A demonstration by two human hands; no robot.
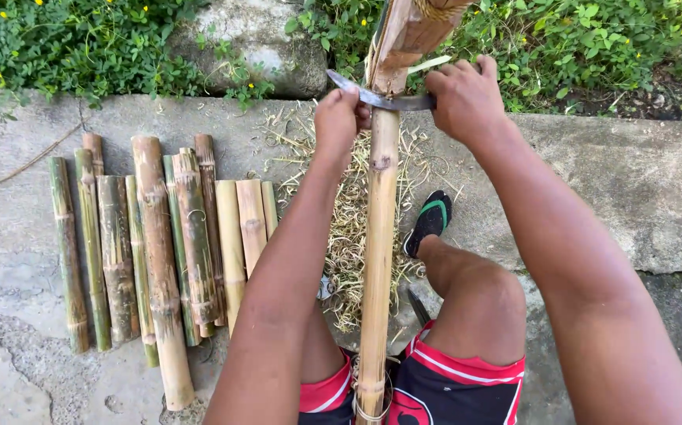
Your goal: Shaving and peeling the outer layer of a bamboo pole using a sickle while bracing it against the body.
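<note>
A long pale bamboo pole (378,236) runs up between my knees toward a wooden post (404,35). Across the pole lies a curved metal blade (380,97). My left hand (338,118) grips the blade's left end. My right hand (465,98) is shut on its right end, just right of the pole. The blade rests on the pole near its upper part, below the post. A heap of thin bamboo shavings (345,220) lies on the ground under the pole.
Several cut bamboo pieces (160,252), green and tan, lie side by side on the concrete ground (616,181) at the left. My foot in a black and green sandal (429,220) rests right of the pole. Green plants (81,47) and a rock (262,43) border the far edge.
</note>
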